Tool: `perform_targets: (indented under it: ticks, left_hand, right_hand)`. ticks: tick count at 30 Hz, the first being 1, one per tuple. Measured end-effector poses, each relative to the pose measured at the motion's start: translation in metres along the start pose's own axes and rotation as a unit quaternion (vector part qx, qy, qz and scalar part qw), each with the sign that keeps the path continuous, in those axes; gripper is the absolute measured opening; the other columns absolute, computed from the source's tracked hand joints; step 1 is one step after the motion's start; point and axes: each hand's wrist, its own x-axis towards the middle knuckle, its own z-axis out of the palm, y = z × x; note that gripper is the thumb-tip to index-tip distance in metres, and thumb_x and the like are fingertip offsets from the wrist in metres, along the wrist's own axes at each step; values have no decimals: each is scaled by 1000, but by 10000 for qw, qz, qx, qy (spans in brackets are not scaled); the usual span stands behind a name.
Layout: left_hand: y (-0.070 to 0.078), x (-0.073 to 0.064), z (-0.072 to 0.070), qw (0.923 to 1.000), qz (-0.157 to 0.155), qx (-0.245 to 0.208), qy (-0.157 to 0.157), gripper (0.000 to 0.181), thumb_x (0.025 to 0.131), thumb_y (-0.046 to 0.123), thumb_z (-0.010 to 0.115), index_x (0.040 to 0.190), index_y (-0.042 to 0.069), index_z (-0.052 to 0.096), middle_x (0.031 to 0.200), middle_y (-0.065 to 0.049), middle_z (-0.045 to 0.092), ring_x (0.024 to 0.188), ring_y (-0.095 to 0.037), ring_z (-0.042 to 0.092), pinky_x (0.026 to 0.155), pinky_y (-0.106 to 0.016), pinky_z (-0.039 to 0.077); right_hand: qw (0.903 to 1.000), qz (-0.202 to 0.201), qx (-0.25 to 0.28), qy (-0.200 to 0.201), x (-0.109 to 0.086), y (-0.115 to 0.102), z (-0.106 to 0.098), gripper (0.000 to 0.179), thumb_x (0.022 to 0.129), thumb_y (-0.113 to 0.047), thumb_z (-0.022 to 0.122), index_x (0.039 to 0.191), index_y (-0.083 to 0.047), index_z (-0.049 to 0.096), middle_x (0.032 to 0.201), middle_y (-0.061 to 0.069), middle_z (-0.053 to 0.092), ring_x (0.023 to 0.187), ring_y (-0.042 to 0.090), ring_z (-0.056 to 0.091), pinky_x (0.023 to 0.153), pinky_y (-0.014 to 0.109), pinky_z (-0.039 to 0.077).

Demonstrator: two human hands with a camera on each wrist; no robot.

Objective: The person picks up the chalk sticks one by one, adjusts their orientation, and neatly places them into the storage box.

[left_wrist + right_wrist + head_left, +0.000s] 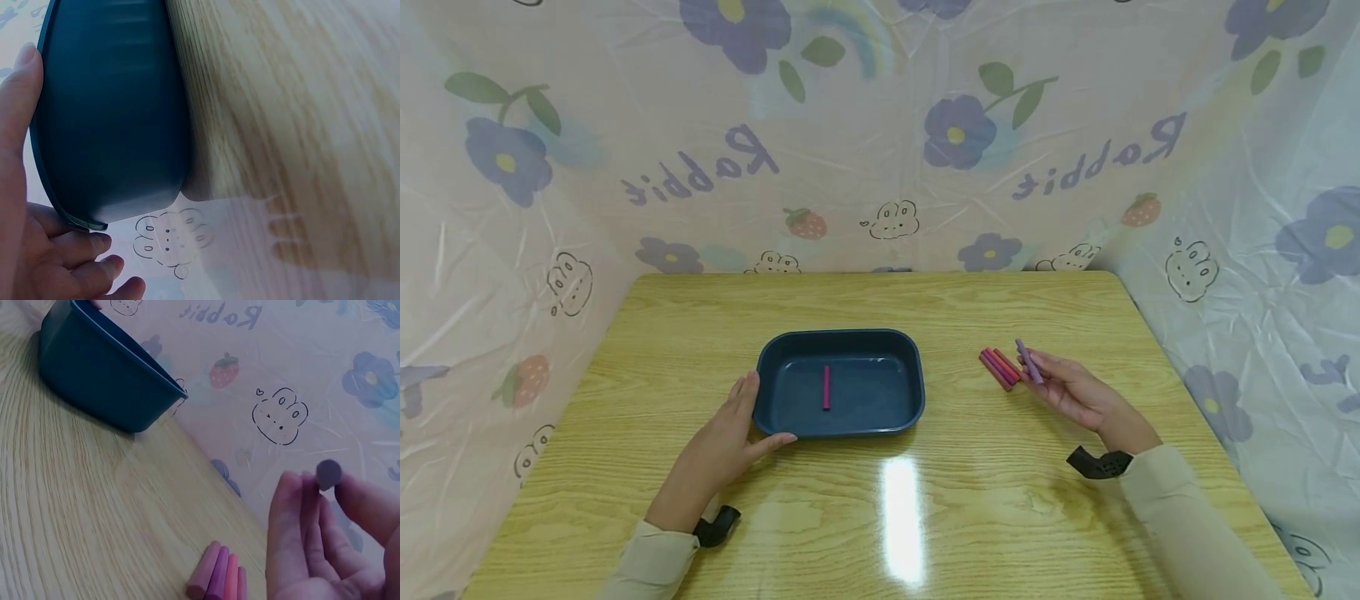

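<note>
A dark blue rectangular tray sits on the table, with one magenta stick lying inside it. My left hand rests against its near left corner, fingers along the left side and thumb stretched along the front rim. Between thumb and fingertips, my right hand pinches a slim round purple stick, like chalk or a crayon. Its round end faces the camera in the right wrist view. Just left of that hand, several pink, purple and red sticks lie side by side on the table.
The wood-grain table carries a bright reflection in front of the tray. A printed cloth with flowers and rabbits hangs behind it and along both sides. Each wrist wears a black mount.
</note>
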Motion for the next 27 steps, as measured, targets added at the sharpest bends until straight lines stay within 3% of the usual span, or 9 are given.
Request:
perform_targets:
  ticks: [7,11,16,18,24,27]
  left_hand:
    - [-1,0,1,9999,-8,-86,79,112,76,76,46,150,6,0,153,-18,7,138,-35,13,102,-55,28]
    - [-1,0,1,9999,-27,-87,67,112,75,76,46,150,7,-1,153,-18,7,138,-35,13,102,-56,28]
    - [-1,-1,1,9999,-34,-109,64,112,75,76,46,150,7,-1,153,-18,7,138,-35,13,102,-56,28]
    - [-1,-1,1,9999,-36,-113,57,112,75,76,46,150,7,-1,153,-18,6,138,-35,13,102,-56,28]
    - [0,-1,0,9999,-38,-130,43,112,76,76,46,150,6,-1,153,-19,7,138,-36,14,102,-56,28]
    - [0,-1,0,9999,-36,-145,39,112,76,76,46,150,6,0,153,-19,7,138,-36,14,102,-56,28]
  right_hand:
    - [9974,40,-708,91,4,3,8,39,102,-4,26,127,-5,56,120,6,58,101,13,58,92,30,45]
    - [9938,-35,-1112,-28,6,4,11,41,102,0,24,130,-7,54,125,6,56,106,15,57,92,32,45]
    - [9880,-4,-1539,136,9,7,17,41,101,2,27,126,-11,57,122,7,57,107,17,58,91,32,46]
    - [9868,10,-1606,218,10,8,21,39,101,1,29,129,-8,53,120,8,58,105,18,59,89,32,47]
    - [9846,-44,-1738,193,13,10,30,44,101,-1,32,142,9,22,117,9,59,104,17,59,88,32,48]
    - [9858,-42,-1672,155,15,10,33,37,101,-1,32,137,6,35,117,10,59,103,18,60,87,32,49]
